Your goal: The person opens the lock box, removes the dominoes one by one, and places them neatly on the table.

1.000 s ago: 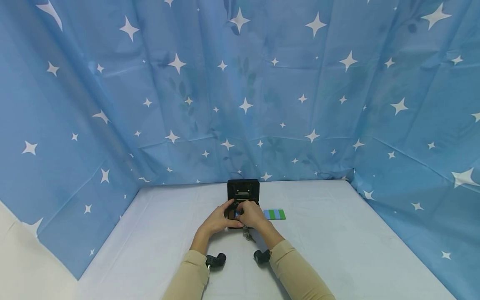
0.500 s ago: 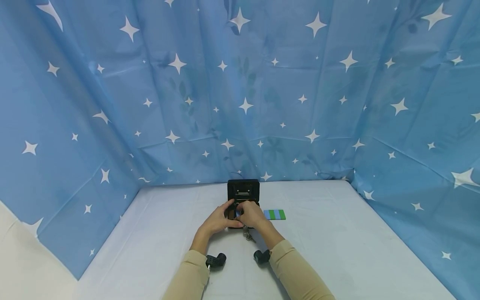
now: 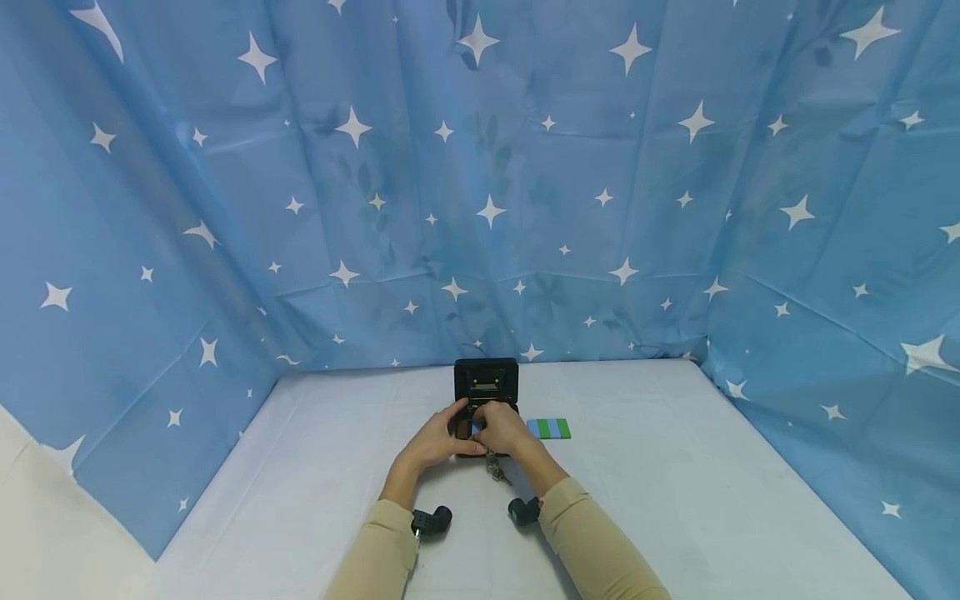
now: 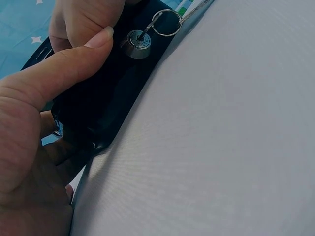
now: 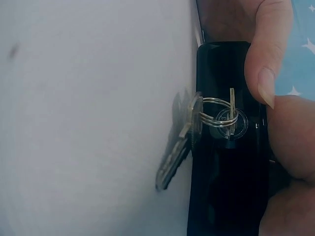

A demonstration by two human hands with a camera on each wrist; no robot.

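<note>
A small black cash box (image 3: pixel 486 367) stands near the back of the table, its lid raised. My left hand (image 3: pixel 435 437) grips the box at its left side, thumb along the front rim. Curled fingers of my right hand (image 3: pixel 506 428) reach into the box's right half, beside a blue piece (image 3: pixel 477 427) inside; I cannot tell whether they pinch it. A key (image 5: pixel 232 105) sits in the round front lock (image 4: pixel 139 42). From its ring (image 5: pixel 214 118) a second key (image 5: pixel 172 164) hangs in front of the box. Both hands hide much of the interior.
A flat blue-and-green striped piece (image 3: pixel 549 429) lies on the white-covered table (image 3: pixel 637 500), just right of the box. A blue star-patterned curtain (image 3: pixel 420 333) hangs close behind the box and along both sides.
</note>
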